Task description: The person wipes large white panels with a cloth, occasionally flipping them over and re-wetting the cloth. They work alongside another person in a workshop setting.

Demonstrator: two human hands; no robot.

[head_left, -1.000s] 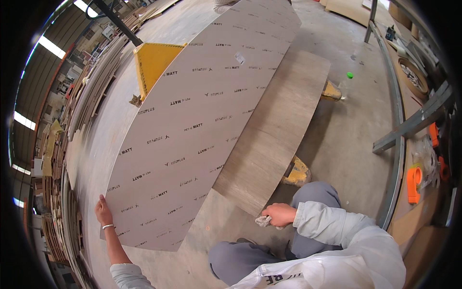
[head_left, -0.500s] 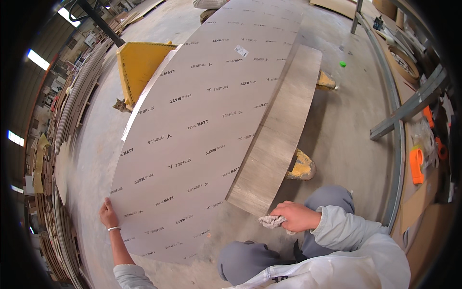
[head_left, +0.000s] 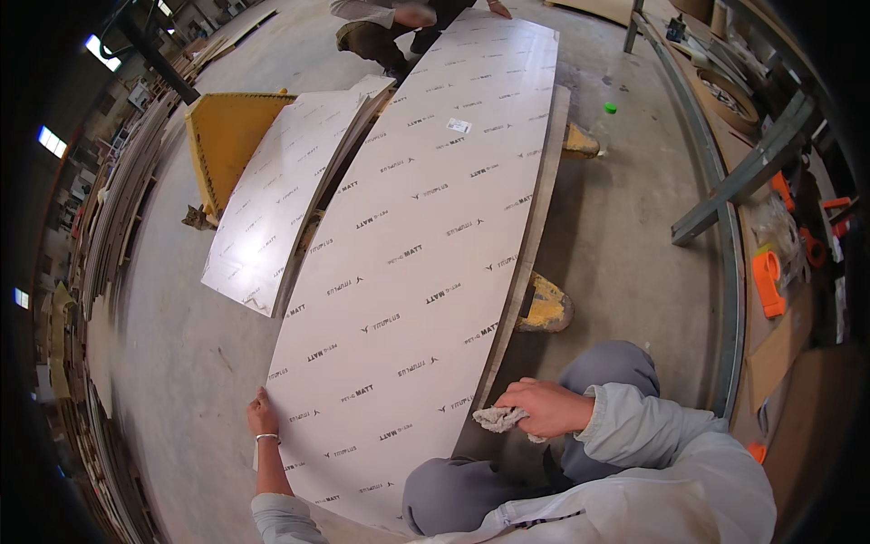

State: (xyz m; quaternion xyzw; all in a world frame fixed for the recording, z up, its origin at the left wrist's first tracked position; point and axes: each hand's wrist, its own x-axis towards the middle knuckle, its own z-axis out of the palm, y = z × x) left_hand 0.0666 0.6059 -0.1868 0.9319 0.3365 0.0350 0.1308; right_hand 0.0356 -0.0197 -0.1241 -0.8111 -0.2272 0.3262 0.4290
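Note:
My left hand (head_left: 263, 415) grips the left edge of a long white panel (head_left: 399, 245), whose film carries a repeated print and a small white label. My right hand (head_left: 553, 410) is closed on a crumpled pale rag (head_left: 501, 418), held beside the near right edge of that panel. Under the panel, a narrow strip of a grey board (head_left: 544, 208) shows along the right side. A co-worker (head_left: 372, 23) crouches at the far end, with one hand (head_left: 499, 8) at the panel's far edge.
To the left, a second printed white panel (head_left: 272, 199) lies by a yellow metal frame (head_left: 222, 145). Yellow fork ends (head_left: 546, 306) stick out on the right. A metal-legged bench (head_left: 716, 195) with an orange tape dispenser (head_left: 768, 284) stands at the right; stacked boards (head_left: 113, 227) line the left.
The long panel has shifted right, covering most of the grey board and exposing the second panel at left. My left hand has moved right with it. The co-worker has come into view.

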